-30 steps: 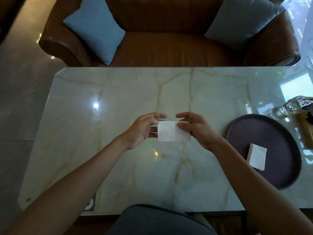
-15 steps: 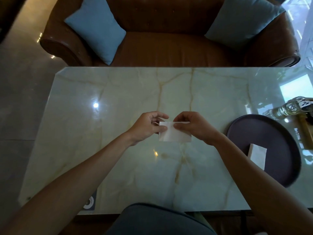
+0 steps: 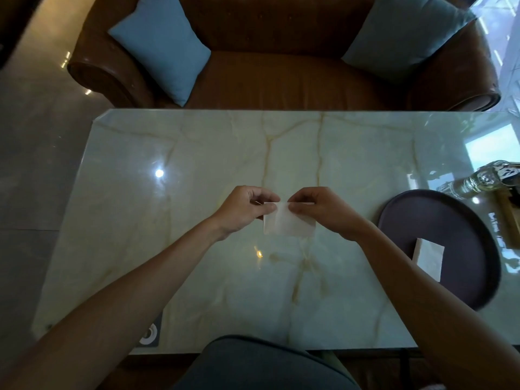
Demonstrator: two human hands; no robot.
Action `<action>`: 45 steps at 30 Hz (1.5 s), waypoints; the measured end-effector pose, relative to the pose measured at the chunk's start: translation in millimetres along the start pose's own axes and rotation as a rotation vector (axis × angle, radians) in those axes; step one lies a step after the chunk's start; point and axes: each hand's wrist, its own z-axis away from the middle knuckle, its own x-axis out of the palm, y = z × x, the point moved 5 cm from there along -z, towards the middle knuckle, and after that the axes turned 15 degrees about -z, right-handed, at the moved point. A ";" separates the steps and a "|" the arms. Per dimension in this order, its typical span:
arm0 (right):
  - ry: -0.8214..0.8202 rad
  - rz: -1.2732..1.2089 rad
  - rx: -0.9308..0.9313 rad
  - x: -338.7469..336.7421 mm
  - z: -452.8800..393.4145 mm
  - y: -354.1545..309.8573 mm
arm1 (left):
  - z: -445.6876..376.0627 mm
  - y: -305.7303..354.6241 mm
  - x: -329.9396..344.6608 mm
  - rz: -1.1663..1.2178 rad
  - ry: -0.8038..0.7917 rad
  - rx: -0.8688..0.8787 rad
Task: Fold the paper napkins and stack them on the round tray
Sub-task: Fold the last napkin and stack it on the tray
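While you hold the napkin above the middle of the desk, the risk, as I judge it, is a crooked crease — pinch the top edge unevenly and the layers slide, leaving a shape that won't sit square on the folded napkin lying on the round tray at your right. Your left hand and right hand both have fingers curled close, pinching the napkin's upper edge — corners nearly meeting.

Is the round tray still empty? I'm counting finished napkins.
No: one folded white napkin already lies on the dark round tray, while both hands hold another napkin over the table.
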 end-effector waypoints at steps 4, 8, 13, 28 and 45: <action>-0.008 0.047 -0.009 -0.7 -1.2 -3.7 | -2.0 3.9 -0.3 -0.006 -0.052 -0.002; -0.020 0.090 -0.016 1.2 -2.9 -10.1 | -3.4 4.5 2.2 0.011 -0.170 -0.027; -0.056 0.243 -0.010 3.0 -3.3 -17.4 | -4.2 4.7 6.0 -0.125 -0.266 -0.002; 0.200 -0.128 0.057 -55.0 26.3 16.2 | -3.2 5.8 4.9 -0.106 -0.117 0.068; 0.430 -0.807 0.096 -91.6 112.6 101.0 | -28.5 60.9 156.1 0.239 -0.374 -0.121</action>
